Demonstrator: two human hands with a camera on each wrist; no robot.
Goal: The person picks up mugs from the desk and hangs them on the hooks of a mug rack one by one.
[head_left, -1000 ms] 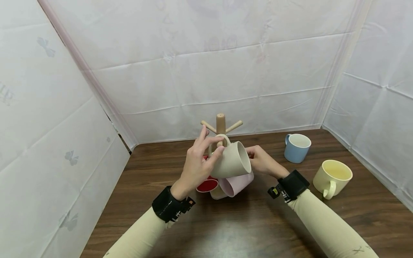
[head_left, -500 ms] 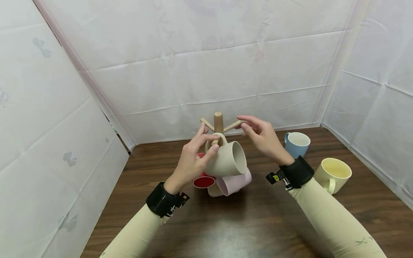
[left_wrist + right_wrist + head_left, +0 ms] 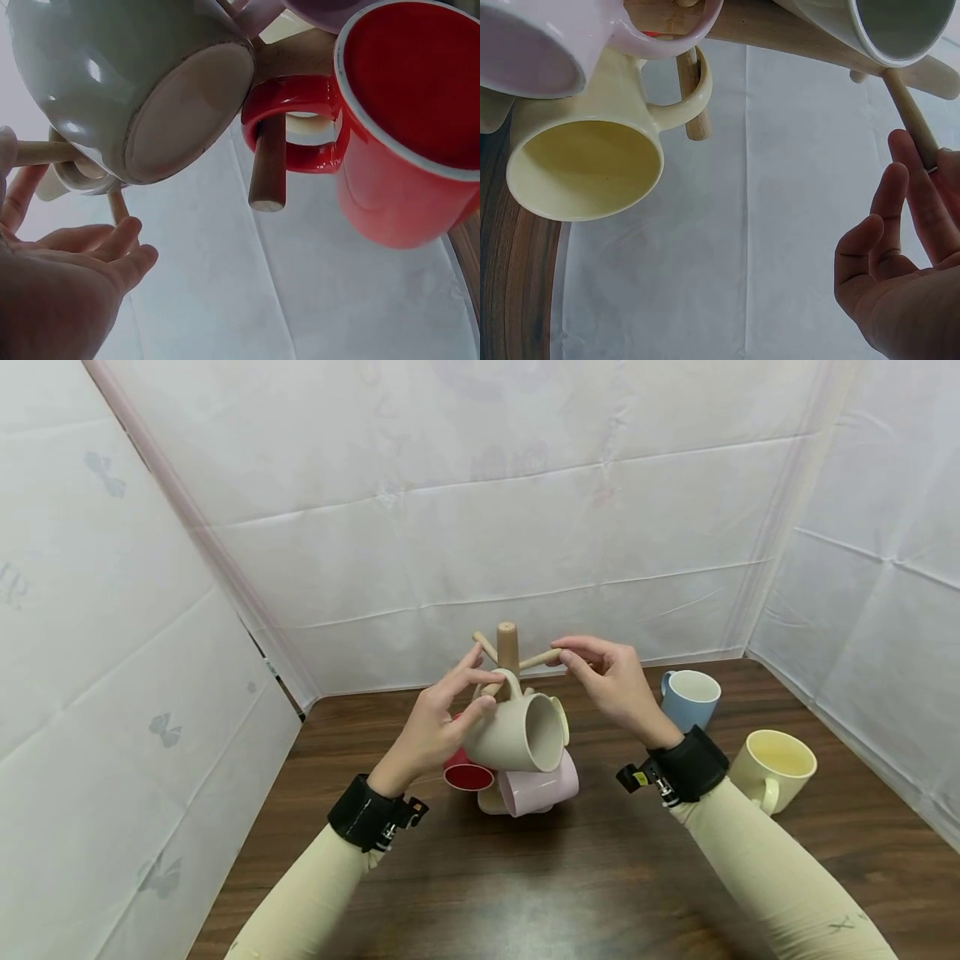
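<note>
your right hand [image 3: 613, 683] now pinches the right peg [image 3: 913, 118]; your left hand [image 3: 429, 722] pinches the front peg [image 3: 45, 153], the grey mug [image 3: 504, 737] hanging from it between your hands. the rack [image 3: 507, 646] has turned slightly, exposing a yellow mug [image 3: 619, 90].

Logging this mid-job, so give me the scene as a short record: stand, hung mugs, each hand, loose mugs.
Stand: wooden mug tree
Hung mugs: grey mug, red mug, pink mug, yellow mug
Left hand: pinches the peg through the grey mug's handle
Right hand: pinches the tip of a bare upper peg
Loose mugs: blue mug and second yellow mug, upright on the table, right of the mug tree
</note>
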